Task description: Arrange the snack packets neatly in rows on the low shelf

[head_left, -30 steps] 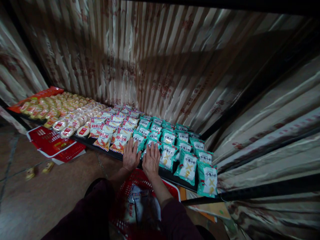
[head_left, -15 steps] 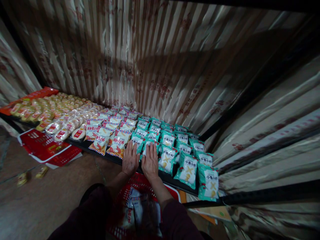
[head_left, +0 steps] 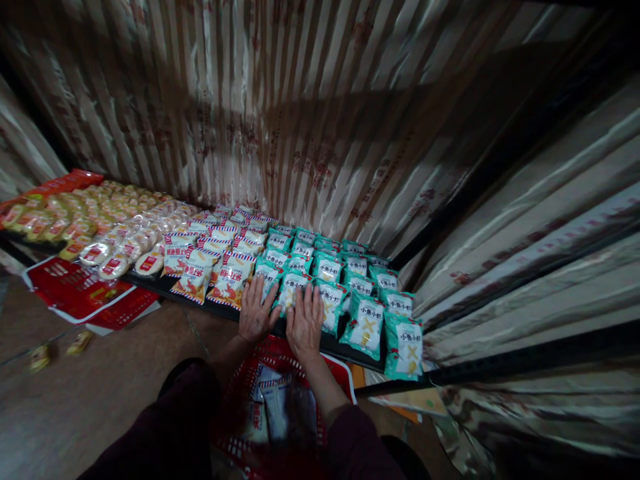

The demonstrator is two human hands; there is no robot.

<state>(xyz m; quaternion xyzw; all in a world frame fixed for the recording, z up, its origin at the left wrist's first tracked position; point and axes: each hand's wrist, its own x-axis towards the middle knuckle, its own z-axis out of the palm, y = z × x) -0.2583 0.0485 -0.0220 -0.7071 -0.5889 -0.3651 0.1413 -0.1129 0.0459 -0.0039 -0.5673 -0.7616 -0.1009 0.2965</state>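
Your left hand [head_left: 255, 313] and right hand [head_left: 305, 321] flat, fingers spread, side by side, pressing teal snack packets [head_left: 295, 283] at shelf [head_left: 160, 283] front edge. Nothing gripped. Red basket [head_left: 280, 350] just below wrists.

Teal/white snack packets [head_left: 367, 325]; red-blue striped packets [head_left: 227, 285]; red basket [head_left: 280, 400]; beige striped backdrop [head_left: 280, 120]
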